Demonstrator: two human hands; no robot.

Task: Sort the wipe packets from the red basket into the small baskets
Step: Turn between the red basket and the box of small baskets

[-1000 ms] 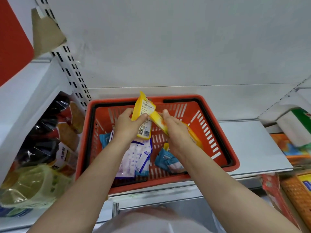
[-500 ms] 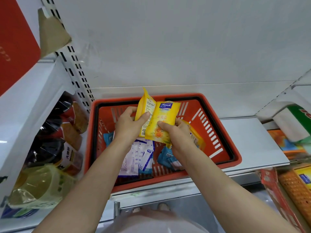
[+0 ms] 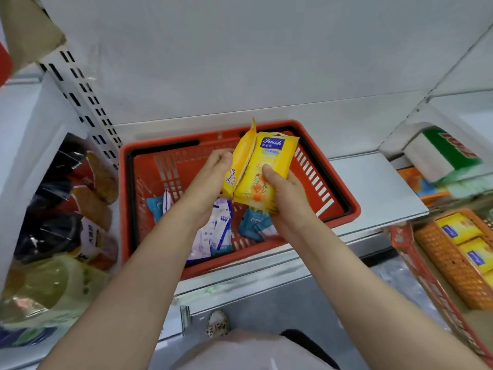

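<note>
Basically holding two yellow plastic wipe packets (image 3: 262, 174) over red plastic slotted basket (image 3: 330, 182), left hand (image 3: 210, 177) and right hand (image 3: 286, 194) both gripping.

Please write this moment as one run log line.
left hand holds yellow wipe packet | right hand holds second yellow packet | above red plastic basket

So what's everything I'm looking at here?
red basket: one, red, on the white shelf
yellow packets: two, held above the basket
blue packets: a few, in the basket
white packets: a few, white and blue, in the basket
orange basket: one, lower right, holding yellow packets
snack bags: several, dark and orange, left
left hand: grips one yellow packet
right hand: grips the other
</note>
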